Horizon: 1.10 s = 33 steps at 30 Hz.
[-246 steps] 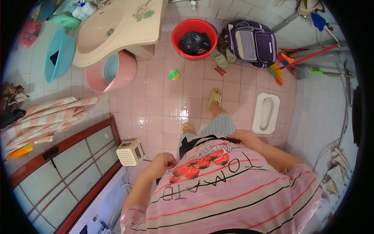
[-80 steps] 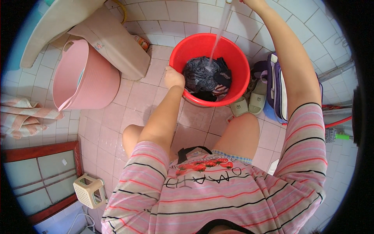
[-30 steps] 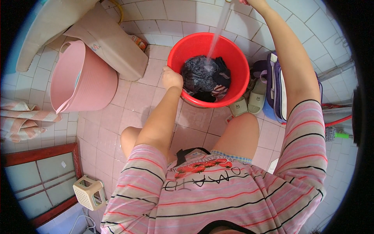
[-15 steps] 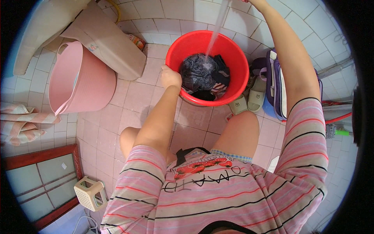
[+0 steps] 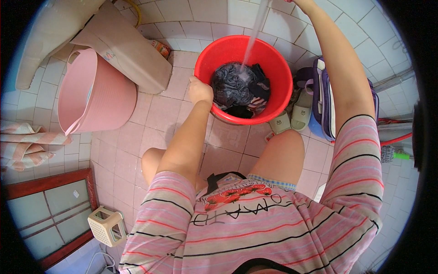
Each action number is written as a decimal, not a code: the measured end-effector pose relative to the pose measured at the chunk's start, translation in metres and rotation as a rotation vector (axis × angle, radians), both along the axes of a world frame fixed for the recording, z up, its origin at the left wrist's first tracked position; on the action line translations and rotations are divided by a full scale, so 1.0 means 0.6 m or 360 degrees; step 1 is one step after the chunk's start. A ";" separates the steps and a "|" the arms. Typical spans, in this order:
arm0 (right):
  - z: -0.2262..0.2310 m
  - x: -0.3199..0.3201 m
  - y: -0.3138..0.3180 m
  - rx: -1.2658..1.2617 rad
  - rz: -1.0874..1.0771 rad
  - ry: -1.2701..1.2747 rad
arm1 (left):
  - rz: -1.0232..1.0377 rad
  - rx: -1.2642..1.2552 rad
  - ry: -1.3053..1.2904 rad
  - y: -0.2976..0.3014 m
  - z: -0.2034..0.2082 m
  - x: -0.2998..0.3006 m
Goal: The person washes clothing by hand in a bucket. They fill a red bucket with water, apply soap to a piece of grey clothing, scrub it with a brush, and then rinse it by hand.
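Observation:
A red plastic bucket (image 5: pixel 283 86) stands on the tiled floor in front of my knees. Dark grey wet clothes (image 5: pixel 232 84) lie in it, with black and striped pieces at the right and near side. My left hand (image 5: pixel 200 90) grips the bucket's left rim, fingers curled over the edge. A stream of water (image 5: pixel 254 39) falls from the top edge of the view onto the clothes. My right arm reaches up, and my right hand (image 5: pixel 301 3) is mostly cut off at the top, near the stream. Its fingers, and the water's source, are out of sight.
A tall pink tub (image 5: pixel 107 105) stands at the left beside a beige pedestal (image 5: pixel 132 55). Pale green slippers (image 5: pixel 300 112) and a purple-edged bag (image 5: pixel 326 100) sit right of the bucket. A beige stool (image 5: pixel 104 224) is at lower left, below a striped towel (image 5: pixel 27 146).
Almost nothing differs: the whole view has shifted very slightly. Water keeps falling on the clothes, and my left hand stays on the rim.

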State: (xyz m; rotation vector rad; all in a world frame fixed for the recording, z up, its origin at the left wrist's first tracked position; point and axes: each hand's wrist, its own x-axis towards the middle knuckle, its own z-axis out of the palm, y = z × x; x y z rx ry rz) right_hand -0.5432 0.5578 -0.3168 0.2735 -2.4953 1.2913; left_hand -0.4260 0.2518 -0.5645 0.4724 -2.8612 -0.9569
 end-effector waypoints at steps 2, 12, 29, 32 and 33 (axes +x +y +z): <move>0.001 0.001 0.000 0.0022 -0.0001 0.0012 | -0.0005 0.0002 0.0003 -0.001 -0.002 -0.001; 0.000 0.001 0.003 -0.0127 0.0025 -0.0108 | -0.0011 0.0032 0.0029 0.000 -0.007 -0.002; -0.003 0.003 0.003 -0.0357 0.0126 -0.0186 | 0.0001 0.0000 0.0046 -0.001 -0.010 -0.002; -0.003 0.001 0.001 -0.0383 0.0121 -0.0197 | 0.0005 -0.0014 0.0043 -0.003 -0.014 -0.005; -0.003 0.000 0.002 -0.0397 0.0106 -0.0202 | 0.0005 -0.0025 0.0031 -0.003 -0.015 -0.006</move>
